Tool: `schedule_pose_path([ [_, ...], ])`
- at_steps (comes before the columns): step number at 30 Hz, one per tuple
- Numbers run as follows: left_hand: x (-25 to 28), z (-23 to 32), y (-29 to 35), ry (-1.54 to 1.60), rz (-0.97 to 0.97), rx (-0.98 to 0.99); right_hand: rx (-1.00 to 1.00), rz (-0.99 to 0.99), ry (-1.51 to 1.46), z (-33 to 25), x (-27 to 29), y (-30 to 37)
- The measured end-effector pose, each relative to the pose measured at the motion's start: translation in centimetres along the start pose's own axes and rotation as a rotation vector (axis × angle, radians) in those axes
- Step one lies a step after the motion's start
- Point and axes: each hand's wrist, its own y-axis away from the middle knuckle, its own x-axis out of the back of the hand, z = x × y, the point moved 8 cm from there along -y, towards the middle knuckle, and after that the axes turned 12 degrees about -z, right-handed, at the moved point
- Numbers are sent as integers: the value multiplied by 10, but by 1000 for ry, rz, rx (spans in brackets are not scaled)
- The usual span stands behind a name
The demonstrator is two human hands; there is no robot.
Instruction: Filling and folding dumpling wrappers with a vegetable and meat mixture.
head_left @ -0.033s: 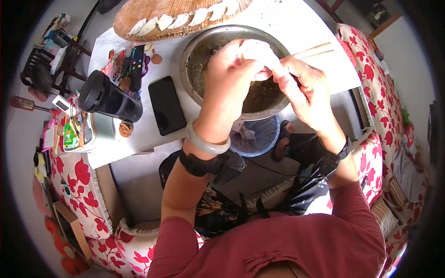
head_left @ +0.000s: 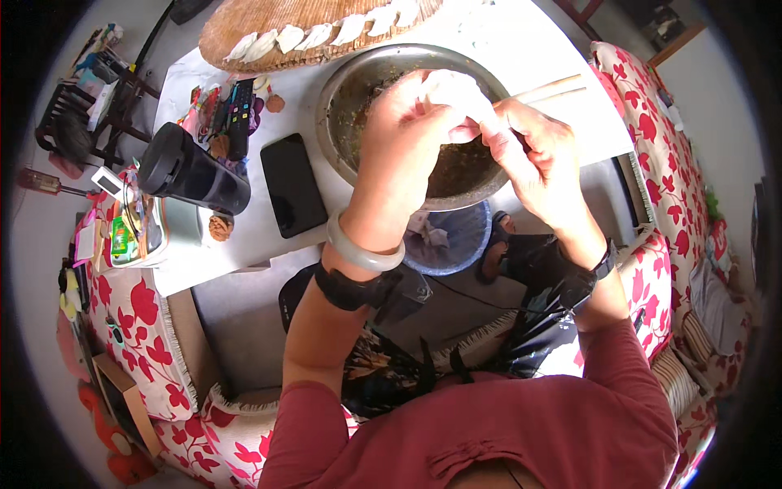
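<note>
Over a metal bowl [head_left: 332,122] of dark chopped filling, my two hands meet at a pale dumpling [head_left: 458,88], which is bleached by strong light. My left hand [head_left: 399,134] cups it with curled fingers. With thumb and fingertips, my right hand [head_left: 538,155] pinches its right edge; the fingers hide part of the fold. Several shaped dumplings [head_left: 316,37] lie in a row along the near edge of a round wooden board [head_left: 244,20] beyond the bowl. A pair of chopsticks [head_left: 554,88] rests at the bowl's right side.
Left of the bowl on the white table [head_left: 187,269] are a black phone [head_left: 293,186], a dark tumbler [head_left: 195,175], a remote control [head_left: 240,118] and a box of small items [head_left: 138,236]. Below the table edge stands a blue-lined bin [head_left: 448,253]. Floral-covered seats [head_left: 138,326] surround me.
</note>
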Motion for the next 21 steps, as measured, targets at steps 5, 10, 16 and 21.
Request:
schedule_pose_path([
  [5,3,-3,2,-43,-36,-10,-157,-179,-108,16,-6,3],
  [10,1,3,5,-84,12,-17,-90,-51,-50,5,-1,-2],
  [16,3,-2,5,-41,-9,-11,-63,-134,9,7,-5,-1],
  [21,13,-5,6,-156,57,-26,-119,-122,-50,12,-6,-6],
])
